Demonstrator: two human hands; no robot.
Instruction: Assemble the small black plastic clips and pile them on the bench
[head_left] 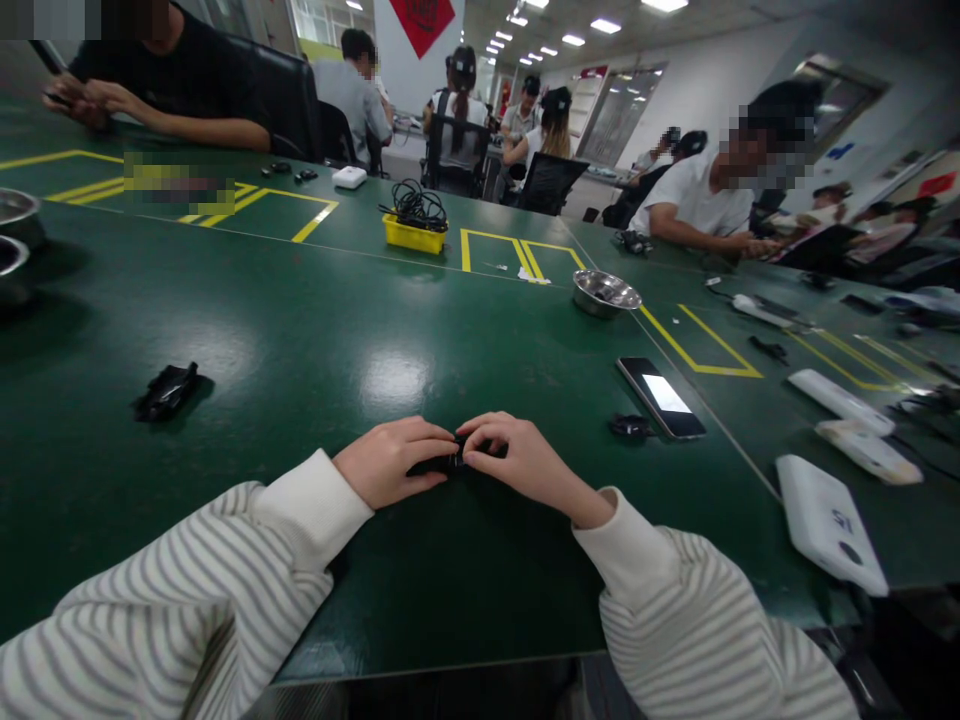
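Observation:
Both hands meet over the green table (420,580), close to its front edge. Between them is a small black object (436,464), mostly covered by fingers, so its kind cannot be made out. My left hand (397,460) is closed around it from the left. From the right, the thumb and fingertips of my right hand (517,455) pinch its end. Off to the left lies a black bundle (169,390), perhaps a coiled cable. A smaller black bundle (631,427) rests to the right, beside a phone (661,397) with a lit screen.
A yellow bin (415,235) of black cables stands farther back, and a metal bowl (606,293) sits right of it. White devices (829,520) line the right side. More metal bowls (16,215) are at the far left. Several people sit around the tables.

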